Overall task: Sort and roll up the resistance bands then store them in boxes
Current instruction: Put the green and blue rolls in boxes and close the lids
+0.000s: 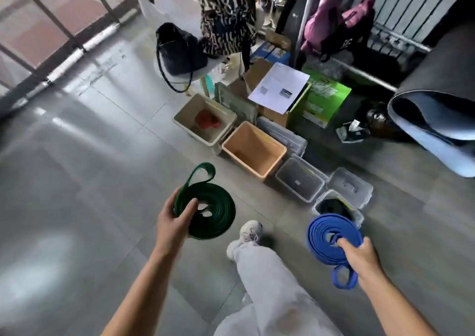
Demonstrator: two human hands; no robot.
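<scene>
Pinched in the left hand, thumb laid across the inner turns: a dark green flat rubber resistance band coiled into a loose disc, one free loop sticking up past the coil toward the boxes. Gripped that way, presumably, to stop the turns from springing open. Closed fast in the right hand, fingers hooked through the centre: a bright blue flat rubber resistance band, likewise coiled, with a short tail loop hanging below the fist. Both coils carried in the air above the grey tiled floor, well apart, one colour to each hand, so kept sorted.

Lined up ahead on the floor, open tops up for dropping in: a beige plastic bin with a red rolled band at its bottom; touching it, an empty-looking peach plastic bin; next, a clear plastic box; nearest the blue coil, a small clear container with something black inside. One colour per box, seemingly; peach and clear likely left for green and blue. A white trainer and pale trouser leg stepping toward the row.
</scene>
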